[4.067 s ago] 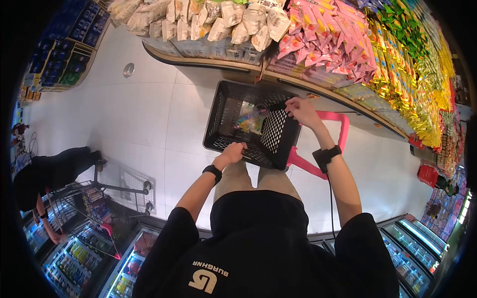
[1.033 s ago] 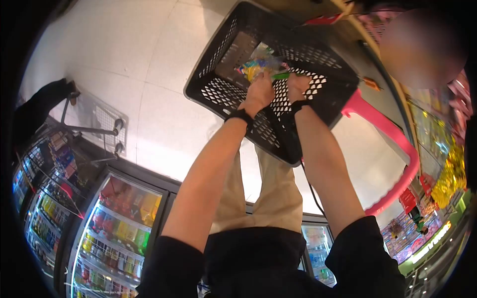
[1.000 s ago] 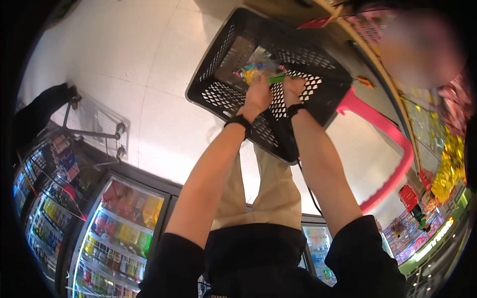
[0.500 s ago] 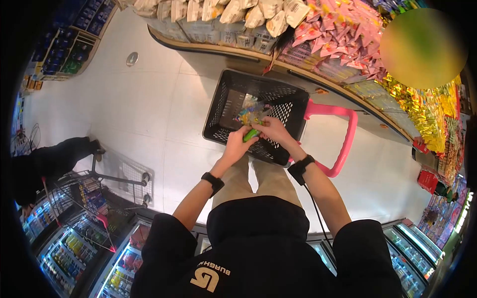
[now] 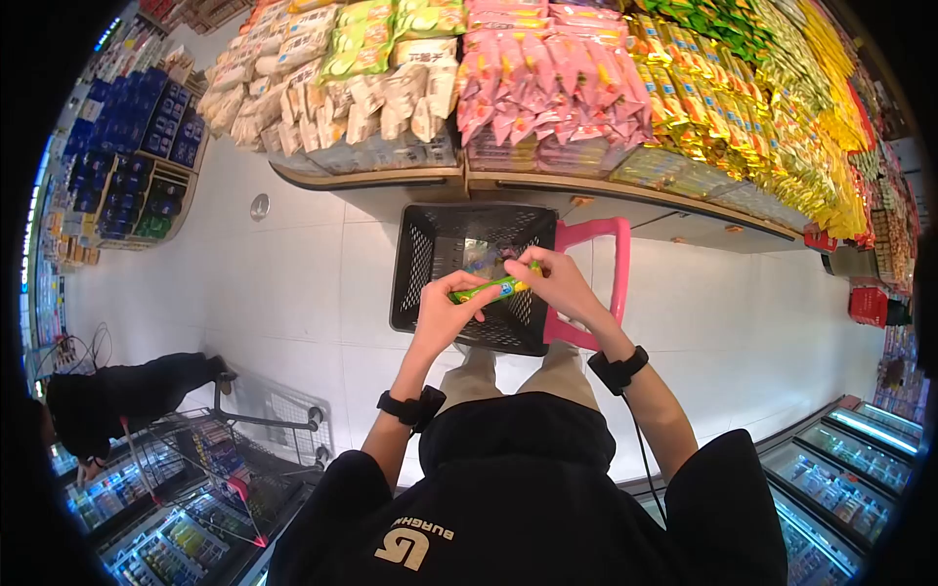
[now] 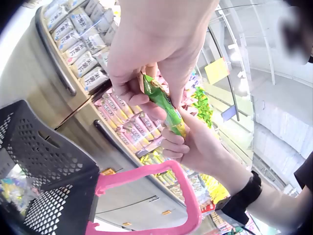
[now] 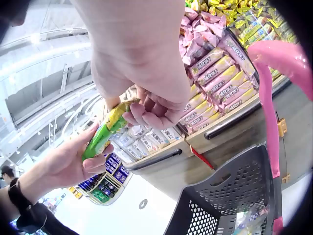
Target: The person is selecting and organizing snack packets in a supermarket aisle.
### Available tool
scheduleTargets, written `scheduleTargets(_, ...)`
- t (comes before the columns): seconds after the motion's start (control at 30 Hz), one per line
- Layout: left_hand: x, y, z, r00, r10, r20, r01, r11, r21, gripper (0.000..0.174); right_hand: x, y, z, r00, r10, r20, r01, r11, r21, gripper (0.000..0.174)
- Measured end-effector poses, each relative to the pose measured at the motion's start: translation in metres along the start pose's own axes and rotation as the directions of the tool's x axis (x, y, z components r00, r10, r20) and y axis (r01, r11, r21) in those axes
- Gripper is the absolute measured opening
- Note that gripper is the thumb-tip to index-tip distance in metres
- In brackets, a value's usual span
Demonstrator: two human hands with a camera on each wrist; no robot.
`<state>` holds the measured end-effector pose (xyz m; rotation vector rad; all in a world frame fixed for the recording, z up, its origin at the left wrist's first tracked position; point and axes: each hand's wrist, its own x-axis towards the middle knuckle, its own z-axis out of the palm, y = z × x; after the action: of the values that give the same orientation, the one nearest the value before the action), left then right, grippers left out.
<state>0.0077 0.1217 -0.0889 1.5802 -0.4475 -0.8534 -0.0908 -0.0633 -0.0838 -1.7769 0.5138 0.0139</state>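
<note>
A slim green-and-yellow snack packet (image 5: 500, 289) is held between both hands above the basket. My left hand (image 5: 447, 311) grips its green end, and my right hand (image 5: 560, 287) pinches the yellow end. In the left wrist view the packet (image 6: 164, 103) slants down from the left fingers to the right hand (image 6: 200, 144). From the right wrist, the right fingertips show at the packet's yellow tip (image 7: 116, 115), with the left hand (image 7: 63, 164) around the lower end. Below stands a black shopping basket (image 5: 415, 220) with colourful plastic packets (image 5: 479, 259) inside.
The basket's pink handle (image 5: 621, 264) extends to the right. Ahead, a curved display counter (image 5: 371, 183) carries pink (image 5: 552, 78), white and yellow snack packs. At left, a person in black (image 5: 137, 396) stands by a metal cart (image 5: 254, 439). Drink coolers (image 5: 831, 479) line the area behind.
Both hands were at the basket's rim, then reached down inside it to the green packet. They have lifted the packet up and out, and the head view has risen.
</note>
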Motion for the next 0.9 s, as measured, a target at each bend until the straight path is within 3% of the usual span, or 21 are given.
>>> scheduleTargets(0.07, 0.006, 0.015, 0.014, 1.0, 0.0, 0.029, -0.001, 1.0, 0.022, 0.022, -0.012, -0.004, -0.018, 0.985, -0.17, -0.006, 0.17, 0.985, 0.02, 0.026)
scheduleTargets(0.17, 0.015, 0.046, 0.048, 0.998, 0.004, 0.056, -0.009, 0.996, 0.089, 0.018, -0.03, -0.011, -0.065, 0.991, -0.122, 0.054, 0.11, 0.976, 0.187, 0.021)
scheduleTargets(0.3, 0.024, 0.081, 0.109, 0.998, 0.009, 0.058, -0.01, 1.0, 0.026, 0.015, -0.047, -0.002, -0.126, 0.987, -0.16, -0.002, 0.152, 0.932, 0.33, 0.018)
scheduleTargets(0.4, 0.034, 0.105, 0.16, 0.999, -0.004, 0.035, 0.005, 1.0, -0.024, 0.012, -0.055, 0.004, -0.183, 0.983, -0.183, 0.018, 0.162, 0.911, 0.38, 0.017)
scheduleTargets(0.53, 0.046, 0.133, 0.217, 0.996, 0.084, -0.003, -0.084, 0.993, -0.086, 0.014, -0.076, 0.007, -0.239, 0.986, -0.169, 0.009, 0.15, 0.899, 0.412, 0.013)
scheduleTargets(0.63, 0.058, 0.154, 0.261, 0.988, 0.143, -0.06, -0.155, 0.931, -0.331, 0.017, -0.084, -0.001, -0.281, 0.989, -0.151, -0.006, 0.134, 0.86, 0.492, 0.012)
scheduleTargets(0.9, 0.101, 0.18, 0.318, 0.972, 0.213, 0.103, -0.174, 0.938, -0.3, 0.018, -0.093, 0.006, -0.361, 0.971, -0.195, -0.142, 0.241, 0.76, 0.603, 0.014)
